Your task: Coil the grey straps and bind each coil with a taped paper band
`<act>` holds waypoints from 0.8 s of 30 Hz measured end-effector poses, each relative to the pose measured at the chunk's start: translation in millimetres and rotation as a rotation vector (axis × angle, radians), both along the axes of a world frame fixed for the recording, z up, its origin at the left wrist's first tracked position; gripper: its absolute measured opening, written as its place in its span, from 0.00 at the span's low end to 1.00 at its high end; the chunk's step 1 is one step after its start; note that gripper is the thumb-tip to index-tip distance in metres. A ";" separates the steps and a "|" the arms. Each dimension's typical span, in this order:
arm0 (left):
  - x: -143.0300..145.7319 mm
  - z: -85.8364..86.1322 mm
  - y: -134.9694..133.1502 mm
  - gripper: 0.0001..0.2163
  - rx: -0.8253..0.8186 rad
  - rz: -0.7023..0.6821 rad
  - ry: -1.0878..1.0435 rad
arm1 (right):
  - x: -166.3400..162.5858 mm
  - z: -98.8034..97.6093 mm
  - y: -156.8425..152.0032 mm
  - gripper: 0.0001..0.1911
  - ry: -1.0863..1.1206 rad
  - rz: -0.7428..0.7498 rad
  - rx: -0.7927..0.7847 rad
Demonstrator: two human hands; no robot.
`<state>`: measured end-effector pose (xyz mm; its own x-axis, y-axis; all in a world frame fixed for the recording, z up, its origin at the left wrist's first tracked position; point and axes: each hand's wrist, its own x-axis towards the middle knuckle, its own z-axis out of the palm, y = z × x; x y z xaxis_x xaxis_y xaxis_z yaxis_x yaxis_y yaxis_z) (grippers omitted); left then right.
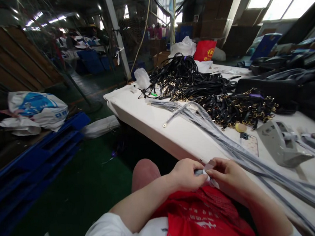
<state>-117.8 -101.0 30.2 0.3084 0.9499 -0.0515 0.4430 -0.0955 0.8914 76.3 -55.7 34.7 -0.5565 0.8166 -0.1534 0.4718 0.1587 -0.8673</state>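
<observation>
Close above my lap, my left hand [188,174] is closed, thumb against fingers, on a grey strap end [198,172] with white wrapping around it. My right hand [230,176] meets it from the other side and pinches the white wrapping [212,181]. A small brownish-clear strip [209,164] sticks up between the fingertips; its kind is not clear. Beyond my hands, long grey straps wrapped in clear film [215,135] run diagonally across the white table [152,120]. One strap's loose end with a gold metal piece [165,125] points toward the near edge.
Black straps with gold clasps [187,76] lie heaped at the back. To the right are a phone [249,142], a yellow round item [240,127] and a grey tape dispenser [279,143]. Blue pallets [35,151] with a white bag [42,108] stand at left. A red apron [199,215] covers my lap.
</observation>
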 end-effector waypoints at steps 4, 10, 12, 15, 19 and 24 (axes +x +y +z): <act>0.1 -8.8 5.8 0.14 -0.052 0.022 -0.211 | -3.2 -0.8 -7.2 0.08 -0.157 0.006 0.462; -6.9 -19.6 30.2 0.19 -0.265 0.124 -0.584 | -13.4 -12.3 -23.4 0.27 -0.369 0.148 0.855; -7.2 -19.5 35.6 0.20 -0.254 0.150 -0.557 | -14.8 -14.1 -26.6 0.32 -0.353 0.124 0.854; -6.8 -21.0 38.9 0.20 -0.139 0.161 -0.417 | 2.8 -13.9 -19.5 0.31 -0.249 0.064 0.843; -8.4 -31.1 40.8 0.25 -0.201 0.114 -0.358 | 83.5 -13.6 23.9 0.15 -0.243 -0.544 0.880; 0.6 -47.2 39.4 0.28 -0.234 0.194 -0.437 | 209.8 -21.3 92.9 0.26 -0.336 -1.102 0.809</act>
<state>-117.2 -61.6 -17.0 0.1683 0.9701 -0.1751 0.0156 0.1749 0.9845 286.1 37.2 13.4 0.3862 0.7286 0.5657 0.8425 -0.0289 -0.5380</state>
